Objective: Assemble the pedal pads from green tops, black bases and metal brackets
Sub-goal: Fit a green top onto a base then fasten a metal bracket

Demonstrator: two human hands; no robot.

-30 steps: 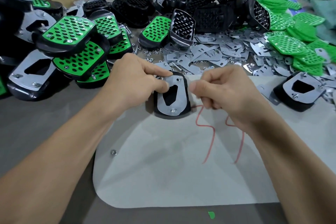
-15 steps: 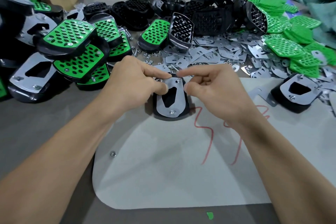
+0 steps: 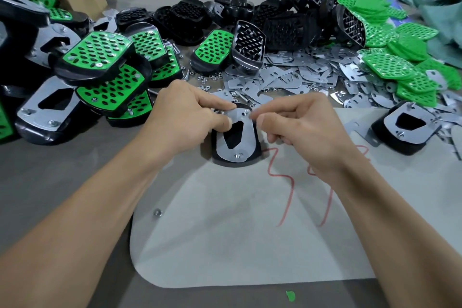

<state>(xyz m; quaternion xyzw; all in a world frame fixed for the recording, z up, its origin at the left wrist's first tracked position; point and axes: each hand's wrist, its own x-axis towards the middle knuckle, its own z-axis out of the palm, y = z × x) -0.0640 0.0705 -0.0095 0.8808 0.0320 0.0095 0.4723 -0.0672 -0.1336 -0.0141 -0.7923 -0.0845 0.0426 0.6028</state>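
Observation:
A black pedal base (image 3: 236,159) lies upside down at the mat's far edge with a metal bracket (image 3: 247,130) on top of it. My left hand (image 3: 185,115) grips the pedal's left side, thumb pressed on the bracket. My right hand (image 3: 300,122) hovers at the bracket's upper right corner, forefinger and thumb pinched at a screw hole; whatever small part they pinch is too tiny to make out. A nut (image 3: 237,155) sits on the bracket's near screw.
Finished green-topped pedals (image 3: 100,57) pile at the left. Black bases (image 3: 275,22) heap at the back, loose brackets (image 3: 300,75) and nuts behind the mat, green tops (image 3: 390,62) at the right. Another upturned pedal (image 3: 405,127) sits right. A loose nut (image 3: 157,212) lies by the white mat (image 3: 250,245).
My right hand has moved from the pedal's right side up to the bracket's top right corner, fingertips now pinched there. The left hand has kept its hold.

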